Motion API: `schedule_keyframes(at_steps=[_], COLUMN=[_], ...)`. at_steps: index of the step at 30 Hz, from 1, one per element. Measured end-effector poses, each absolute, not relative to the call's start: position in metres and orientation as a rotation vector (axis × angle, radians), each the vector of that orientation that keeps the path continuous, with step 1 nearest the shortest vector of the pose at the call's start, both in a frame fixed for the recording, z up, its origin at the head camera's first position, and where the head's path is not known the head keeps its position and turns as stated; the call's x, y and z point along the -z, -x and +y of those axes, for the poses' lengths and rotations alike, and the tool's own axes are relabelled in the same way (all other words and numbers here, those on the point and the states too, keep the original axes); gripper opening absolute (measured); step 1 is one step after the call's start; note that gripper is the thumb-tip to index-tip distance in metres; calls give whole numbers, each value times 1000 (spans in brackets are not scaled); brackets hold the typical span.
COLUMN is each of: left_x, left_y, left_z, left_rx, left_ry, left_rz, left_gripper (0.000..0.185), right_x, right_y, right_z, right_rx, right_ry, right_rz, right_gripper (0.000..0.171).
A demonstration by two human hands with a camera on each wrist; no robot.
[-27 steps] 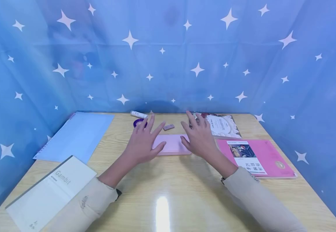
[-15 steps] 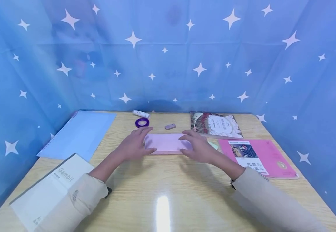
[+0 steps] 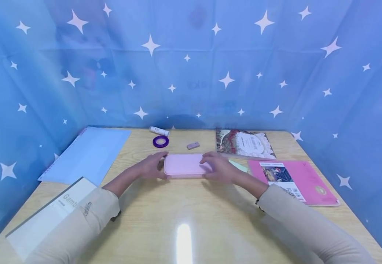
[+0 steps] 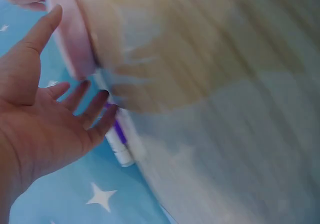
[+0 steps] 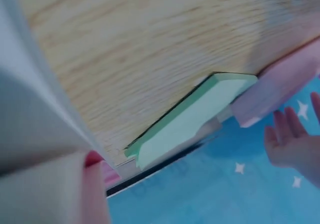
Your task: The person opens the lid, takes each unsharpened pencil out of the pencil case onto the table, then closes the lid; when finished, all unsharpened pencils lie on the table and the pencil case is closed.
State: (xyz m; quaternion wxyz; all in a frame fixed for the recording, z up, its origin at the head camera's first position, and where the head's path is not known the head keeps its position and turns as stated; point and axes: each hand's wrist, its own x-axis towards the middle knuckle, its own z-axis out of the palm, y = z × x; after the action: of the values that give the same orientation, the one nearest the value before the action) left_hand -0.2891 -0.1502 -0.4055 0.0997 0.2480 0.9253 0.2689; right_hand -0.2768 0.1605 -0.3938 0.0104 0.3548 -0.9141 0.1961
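A pink rectangular case (image 3: pixel 184 165) lies flat on the wooden table (image 3: pixel 184 205). My left hand (image 3: pixel 151 168) is at its left end. In the left wrist view this hand (image 4: pixel 45 108) is spread with straight fingers, palm facing the case (image 4: pixel 75 38), the thumb close to its edge. My right hand (image 3: pixel 219 168) rests over the case's right end, fingers lying on its top. The right wrist view shows the case's end (image 5: pixel 280 88) and the left hand (image 5: pixel 292 139) beyond it, not the right hand itself.
A green sticky pad (image 3: pixel 238 165) lies just right of the case. Behind the case are a small eraser (image 3: pixel 193 145), a purple tape ring (image 3: pixel 161 141) and a glue stick (image 3: pixel 159 131). Books lie at right (image 3: pixel 293 179) and back right (image 3: pixel 247 143), a blue notebook (image 3: pixel 88 154) and a white book (image 3: pixel 46 220) at left.
Both hands came down from above the case, lay flat on its top, then slid outward to its two ends. The case looks shifted slightly left and toward me.
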Motion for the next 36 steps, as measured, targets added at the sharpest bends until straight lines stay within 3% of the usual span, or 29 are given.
schedule_keyframes(at_steps=[28, 36], left_x=[431, 432], left_y=[312, 310], left_z=[-156, -157], left_rx=[-1080, -1107], left_ry=[-709, -699], left_rz=[2538, 2529], left_gripper=[97, 96], right_x=[423, 426], right_y=[285, 287], right_z=[158, 157], right_rx=[-470, -483], right_ry=[-1092, -1054], right_rz=[-2522, -2538], right_gripper=[36, 44])
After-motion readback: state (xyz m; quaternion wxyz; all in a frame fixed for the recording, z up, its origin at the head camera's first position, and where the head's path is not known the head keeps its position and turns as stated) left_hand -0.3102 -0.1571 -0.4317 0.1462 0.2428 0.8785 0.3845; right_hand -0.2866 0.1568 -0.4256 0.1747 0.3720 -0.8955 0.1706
